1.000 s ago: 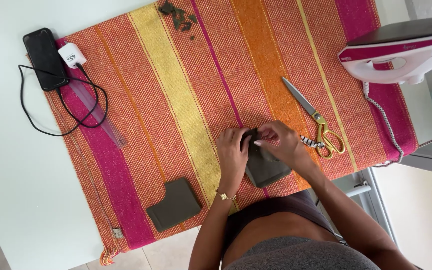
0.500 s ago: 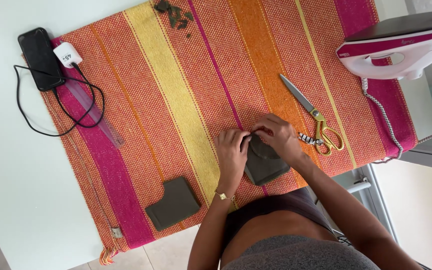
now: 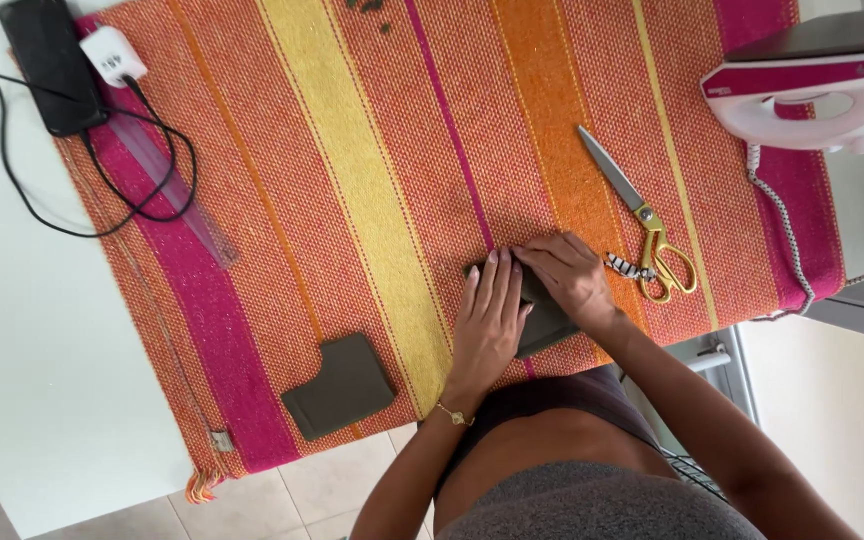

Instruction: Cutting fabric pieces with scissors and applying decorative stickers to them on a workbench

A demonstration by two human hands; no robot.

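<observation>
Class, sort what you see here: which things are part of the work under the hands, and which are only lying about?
In the work:
left hand
right hand
dark fabric piece pressed under both hands
striped mat beneath it

Lying about:
second dark fabric piece
scissors
iron
phone
charger
clear ruler

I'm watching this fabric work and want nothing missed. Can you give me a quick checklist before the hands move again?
1. Left hand flat on the dark fabric piece: ok.
2. Right hand on the piece's upper edge: ok.
3. Edges under the hands aligned: cannot tell, hidden.
4. Scissors apart from the hands, blades shut: ok.
5. Iron standing away from the hands: ok.
6. Second dark piece lying flat on the striped cloth: ok.
</observation>
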